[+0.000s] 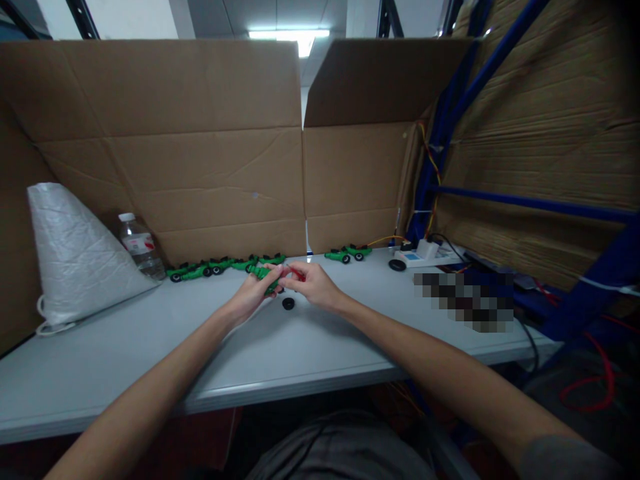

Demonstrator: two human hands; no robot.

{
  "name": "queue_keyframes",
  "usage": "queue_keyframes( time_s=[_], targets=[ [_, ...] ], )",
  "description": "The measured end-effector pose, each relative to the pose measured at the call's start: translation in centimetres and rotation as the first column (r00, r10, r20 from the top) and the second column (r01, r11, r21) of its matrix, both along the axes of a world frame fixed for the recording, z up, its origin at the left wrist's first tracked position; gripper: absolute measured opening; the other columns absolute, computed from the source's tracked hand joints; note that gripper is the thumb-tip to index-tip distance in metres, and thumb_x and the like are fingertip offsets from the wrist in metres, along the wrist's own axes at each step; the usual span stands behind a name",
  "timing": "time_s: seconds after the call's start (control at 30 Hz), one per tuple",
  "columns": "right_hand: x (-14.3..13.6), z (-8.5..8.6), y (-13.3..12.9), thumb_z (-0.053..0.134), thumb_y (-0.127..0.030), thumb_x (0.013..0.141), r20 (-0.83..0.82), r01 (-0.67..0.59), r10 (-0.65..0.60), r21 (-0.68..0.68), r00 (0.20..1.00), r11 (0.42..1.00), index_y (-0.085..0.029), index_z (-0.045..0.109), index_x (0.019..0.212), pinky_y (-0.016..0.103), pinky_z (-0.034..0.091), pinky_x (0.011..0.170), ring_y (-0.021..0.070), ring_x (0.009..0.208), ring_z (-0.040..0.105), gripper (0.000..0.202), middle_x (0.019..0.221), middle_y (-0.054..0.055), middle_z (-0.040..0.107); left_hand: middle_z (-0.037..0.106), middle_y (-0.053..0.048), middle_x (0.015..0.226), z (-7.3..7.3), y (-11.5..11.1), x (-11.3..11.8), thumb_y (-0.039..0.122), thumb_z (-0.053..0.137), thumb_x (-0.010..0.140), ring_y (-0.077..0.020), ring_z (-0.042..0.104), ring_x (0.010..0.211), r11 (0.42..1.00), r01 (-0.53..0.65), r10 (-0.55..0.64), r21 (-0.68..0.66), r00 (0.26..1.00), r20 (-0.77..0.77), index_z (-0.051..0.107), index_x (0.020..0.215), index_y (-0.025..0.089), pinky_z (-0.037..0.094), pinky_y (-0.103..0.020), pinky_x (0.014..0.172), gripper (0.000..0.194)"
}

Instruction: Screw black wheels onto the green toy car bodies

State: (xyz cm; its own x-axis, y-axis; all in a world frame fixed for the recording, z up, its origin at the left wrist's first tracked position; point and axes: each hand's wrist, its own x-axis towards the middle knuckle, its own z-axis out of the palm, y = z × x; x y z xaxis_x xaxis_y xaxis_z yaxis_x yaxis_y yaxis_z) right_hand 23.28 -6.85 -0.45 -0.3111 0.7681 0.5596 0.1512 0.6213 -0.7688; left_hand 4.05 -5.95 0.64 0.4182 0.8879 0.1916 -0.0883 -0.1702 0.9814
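Observation:
A green toy car (pixel 261 272) is in my left hand (pixel 253 291), whose fingers are closed round it. My right hand (pixel 316 285) is close beside it, closed on a small red tool (pixel 299 274) with a thin tip directed at the car. What kind of tool it is I cannot tell, as the fingers hide most of it. Just below the hands a round black wheel (pixel 289 303) lies on the white table (pixel 320 347). The underside of the held car is mostly hidden by my fingers.
Several green toy cars (pixel 215 267) line the back left, with others (pixel 349 254) right of centre. A silver-white bag (pixel 85 260) and a water bottle (pixel 140 247) stand left. A power strip (pixel 425 255) and a black disc (pixel 397 265) lie right. Cardboard (pixel 225 173) walls the back.

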Motion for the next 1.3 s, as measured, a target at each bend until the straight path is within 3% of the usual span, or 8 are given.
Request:
queue_keyframes(
  time_s=[0.3, 0.4, 0.5, 0.63, 0.8, 0.93, 1.1, 1.3],
  targets=[
    [-0.2, 0.2, 0.1, 0.075, -0.061, 0.081, -0.078, -0.101, 0.093, -0.108, 0.993, 0.989, -0.016, 0.064, 0.09, 0.025, 0.029, 0.056, 0.0104, 0.059, 0.039, 0.047, 0.069, -0.003, 0.057, 0.057, 0.0, 0.076, 0.0, 0.5, -0.1, 0.058, 0.074, 0.087, -0.0114, 0.052, 0.064, 0.997, -0.006, 0.009, 0.08, 0.999, -0.034, 0.061, 0.093, 0.018, 0.04, -0.023, 0.057, 0.042],
    [0.0, 0.2, 0.1, 0.071, -0.059, 0.086, -0.042, -0.051, 0.048, -0.075, 0.998, 0.996, -0.018, 0.06, 0.089, 0.025, 0.031, 0.057, 0.0109, 0.06, 0.04, 0.043, 0.07, -0.004, 0.054, 0.057, 0.001, 0.071, 0.3, 0.5, -0.2, 0.06, 0.073, 0.086, -0.0122, 0.052, 0.061, 0.992, -0.057, 0.063, 0.114, 0.996, -0.055, 0.061, 0.089, 0.018, 0.04, -0.024, 0.055, 0.044],
    [0.5, 0.0, 0.2, 0.063, -0.048, 0.095, 0.063, 0.091, -0.095, 0.068, 0.993, 0.994, -0.019, 0.06, 0.091, 0.025, 0.034, 0.062, 0.0124, 0.065, 0.044, 0.03, 0.073, -0.004, 0.052, 0.058, 0.001, 0.069, 0.4, 0.8, -0.5, 0.062, 0.073, 0.086, -0.0131, 0.052, 0.061, 0.971, -0.162, 0.178, 0.177, 0.981, -0.078, 0.062, 0.088, 0.018, 0.04, -0.025, 0.055, 0.046],
    [0.9, -0.3, 0.2, 0.056, -0.034, 0.101, 0.303, 0.214, -0.292, 0.264, 0.907, 0.94, -0.02, 0.062, 0.09, 0.027, 0.036, 0.074, 0.0155, 0.08, 0.051, 0.019, 0.086, 0.001, 0.059, 0.06, 0.0, 0.068, 0.2, 1.6, -0.8, 0.066, 0.074, 0.083, -0.0134, 0.053, 0.06, 0.918, -0.31, 0.337, 0.248, 0.939, -0.073, 0.063, 0.09, 0.018, 0.037, -0.025, 0.053, 0.05],
    [1.0, -0.4, -0.2, 0.057, -0.03, 0.099, 0.554, 0.217, -0.332, 0.263, 0.763, 0.94, -0.02, 0.066, 0.094, 0.027, 0.034, 0.075, 0.0175, 0.086, 0.055, 0.015, 0.096, 0.005, 0.065, 0.061, 0.0, 0.066, 0.3, 1.8, -0.9, 0.068, 0.072, 0.083, -0.0126, 0.051, 0.057, 0.882, -0.376, 0.408, 0.285, 0.911, -0.061, 0.063, 0.088, 0.018, 0.035, -0.024, 0.05, 0.051],
    [1.1, -0.2, -0.3, 0.062, -0.026, 0.093, 0.617, 0.228, -0.329, 0.239, 0.715, 0.944, -0.019, 0.068, 0.09, 0.026, 0.031, 0.07, 0.017, 0.08, 0.055, 0.01, 0.092, 0.004, 0.067, 0.059, 0.0, 0.06, 0.6, 1.5, -0.8, 0.07, 0.07, 0.084, -0.0113, 0.049, 0.05, 0.894, -0.366, 0.407, 0.258, 0.904, -0.128, 0.056, 0.077, 0.019, 0.032, -0.023, 0.046, 0.053],
    [1.2, -0.2, 0.1, 0.069, -0.03, 0.088, 0.687, 0.243, -0.289, 0.166, 0.667, 0.956, -0.02, 0.071, 0.087, 0.027, 0.027, 0.065, 0.0173, 0.076, 0.055, 0.01, 0.086, 0.005, 0.071, 0.062, 0.003, 0.061, 0.3, 1.7, -0.9, 0.071, 0.069, 0.085, -0.0112, 0.052, 0.046, 0.877, -0.411, 0.453, 0.25, 0.88, -0.142, 0.048, 0.091, 0.022, 0.032, -0.022, 0.046, 0.053],
    [1.1, -0.6, 0.2, 0.063, -0.033, 0.092, 0.711, 0.27, -0.323, 0.191, 0.625, 0.944, -0.021, 0.072, 0.083, 0.028, 0.025, 0.063, 0.0193, 0.076, 0.058, 0.018, 0.084, 0.007, 0.073, 0.058, 0.004, 0.062, 0.1, 1.7, -1.7, 0.066, 0.07, 0.086, -0.0153, 0.055, 0.056, 0.777, -0.4, 0.551, 0.487, 0.806, -0.217, 0.049, 0.087, 0.024, 0.035, -0.025, 0.056, 0.047]
  ],
)
